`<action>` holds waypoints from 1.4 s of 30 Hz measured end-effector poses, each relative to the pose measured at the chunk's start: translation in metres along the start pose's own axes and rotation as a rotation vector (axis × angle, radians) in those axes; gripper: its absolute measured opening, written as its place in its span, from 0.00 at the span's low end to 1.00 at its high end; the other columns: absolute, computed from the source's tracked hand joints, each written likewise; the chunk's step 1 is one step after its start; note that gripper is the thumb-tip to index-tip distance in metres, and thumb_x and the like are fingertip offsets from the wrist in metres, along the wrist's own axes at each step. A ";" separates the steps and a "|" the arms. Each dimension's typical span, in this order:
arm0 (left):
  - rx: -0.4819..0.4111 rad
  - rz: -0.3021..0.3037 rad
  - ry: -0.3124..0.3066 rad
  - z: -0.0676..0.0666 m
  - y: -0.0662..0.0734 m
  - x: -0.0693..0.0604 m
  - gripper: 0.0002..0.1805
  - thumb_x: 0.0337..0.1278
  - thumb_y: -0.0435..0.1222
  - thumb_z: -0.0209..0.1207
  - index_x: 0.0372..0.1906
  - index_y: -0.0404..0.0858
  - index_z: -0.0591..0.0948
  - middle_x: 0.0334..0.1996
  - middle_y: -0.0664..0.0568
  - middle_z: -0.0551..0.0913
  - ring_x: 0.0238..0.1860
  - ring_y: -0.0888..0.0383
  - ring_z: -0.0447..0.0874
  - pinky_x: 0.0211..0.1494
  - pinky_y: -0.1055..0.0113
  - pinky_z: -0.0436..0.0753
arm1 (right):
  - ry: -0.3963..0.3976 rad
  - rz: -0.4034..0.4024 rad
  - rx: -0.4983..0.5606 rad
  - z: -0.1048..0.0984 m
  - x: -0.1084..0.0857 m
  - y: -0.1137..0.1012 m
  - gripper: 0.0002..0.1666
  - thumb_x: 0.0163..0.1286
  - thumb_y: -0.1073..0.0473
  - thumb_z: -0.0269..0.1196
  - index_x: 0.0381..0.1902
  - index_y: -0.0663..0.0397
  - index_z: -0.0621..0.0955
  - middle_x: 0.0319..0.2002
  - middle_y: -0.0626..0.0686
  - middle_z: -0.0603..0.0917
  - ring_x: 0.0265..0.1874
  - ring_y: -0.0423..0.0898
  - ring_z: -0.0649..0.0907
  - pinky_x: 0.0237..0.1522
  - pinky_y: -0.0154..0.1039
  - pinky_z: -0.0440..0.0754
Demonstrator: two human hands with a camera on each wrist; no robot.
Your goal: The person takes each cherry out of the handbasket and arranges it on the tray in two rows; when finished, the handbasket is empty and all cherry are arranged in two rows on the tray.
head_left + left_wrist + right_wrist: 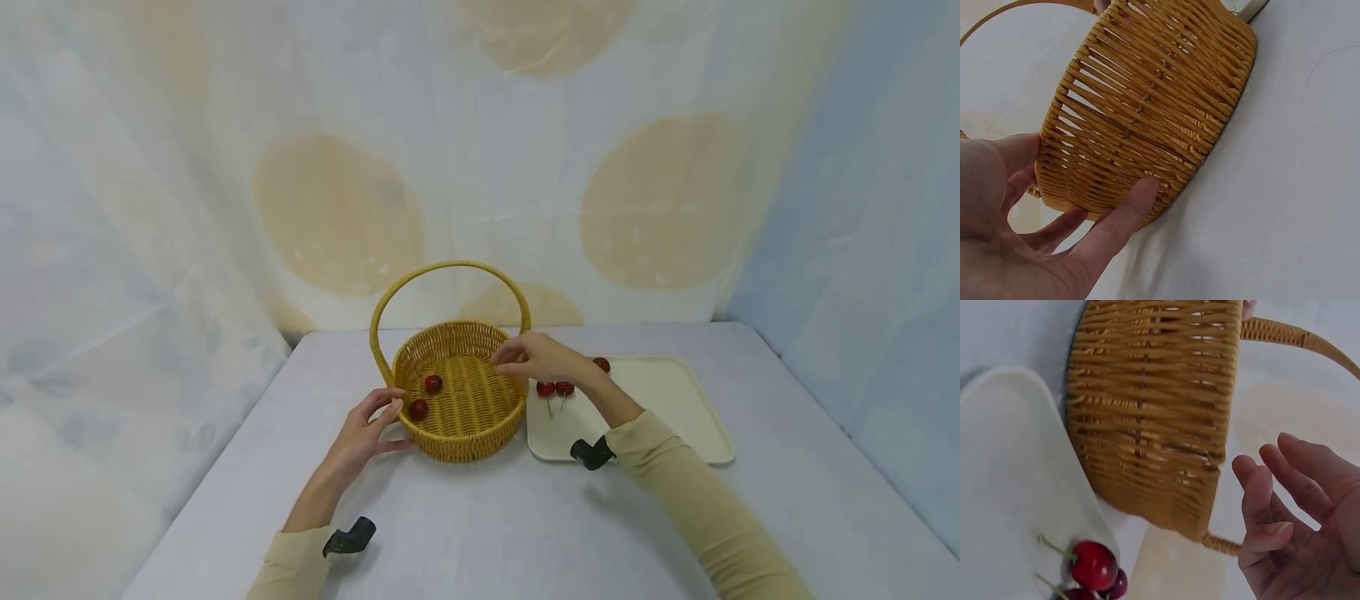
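Note:
A yellow-brown wicker basket [461, 446] with a tall arched handle [450, 265] stands on the table, and two dark red cherries [418, 408] lie inside it at the left. My left hand [367, 429] holds the basket's left side, some fingers at the rim and one against the outer wall, as the left wrist view shows. Over the basket's right rim hovers my right hand [540, 357], its fingers loosely bent with nothing visible between them. In the right wrist view this hand [1300, 512] is apart from the wicker wall. Stemmed cherries [1094, 565] lie on a cream tray [660, 417].
The tray touches or nearly touches the basket's right side; I cannot tell which. My right forearm passes over the tray and hides part of it. A white cloth covers the table [465, 533], and patterned curtains [495, 167] hang behind and at both sides.

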State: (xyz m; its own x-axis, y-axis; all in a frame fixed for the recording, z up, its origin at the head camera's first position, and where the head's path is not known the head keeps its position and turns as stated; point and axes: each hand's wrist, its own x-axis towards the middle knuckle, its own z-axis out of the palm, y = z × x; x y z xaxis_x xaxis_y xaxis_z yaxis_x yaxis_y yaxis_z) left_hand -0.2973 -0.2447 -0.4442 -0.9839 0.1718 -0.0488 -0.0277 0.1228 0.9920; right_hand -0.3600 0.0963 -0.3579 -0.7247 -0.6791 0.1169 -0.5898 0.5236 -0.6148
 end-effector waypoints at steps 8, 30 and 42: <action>-0.004 -0.001 -0.004 0.001 0.001 -0.003 0.26 0.69 0.49 0.56 0.65 0.41 0.69 0.70 0.47 0.62 0.68 0.39 0.68 0.51 0.43 0.86 | -0.047 0.047 0.107 0.028 0.018 -0.003 0.15 0.73 0.56 0.60 0.53 0.56 0.82 0.48 0.58 0.86 0.34 0.44 0.86 0.41 0.48 0.88; 0.000 -0.002 -0.019 0.002 -0.003 -0.002 0.27 0.70 0.48 0.55 0.66 0.40 0.68 0.71 0.46 0.61 0.68 0.38 0.67 0.51 0.44 0.86 | -0.106 0.121 0.116 0.085 0.062 -0.008 0.18 0.70 0.59 0.62 0.56 0.59 0.81 0.44 0.59 0.87 0.31 0.58 0.88 0.38 0.45 0.88; -0.006 0.005 -0.025 0.002 -0.001 -0.003 0.29 0.68 0.50 0.55 0.67 0.40 0.67 0.71 0.47 0.61 0.69 0.38 0.67 0.51 0.44 0.86 | -0.120 0.073 0.119 0.100 0.081 -0.022 0.18 0.70 0.61 0.63 0.56 0.58 0.80 0.48 0.59 0.85 0.42 0.55 0.86 0.40 0.38 0.88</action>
State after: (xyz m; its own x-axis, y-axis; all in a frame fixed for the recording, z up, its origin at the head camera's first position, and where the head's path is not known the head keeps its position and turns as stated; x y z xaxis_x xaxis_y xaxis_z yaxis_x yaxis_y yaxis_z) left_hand -0.2944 -0.2439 -0.4455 -0.9793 0.1968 -0.0466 -0.0239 0.1164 0.9929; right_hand -0.3694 -0.0219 -0.4130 -0.7124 -0.7015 -0.0208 -0.4856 0.5140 -0.7071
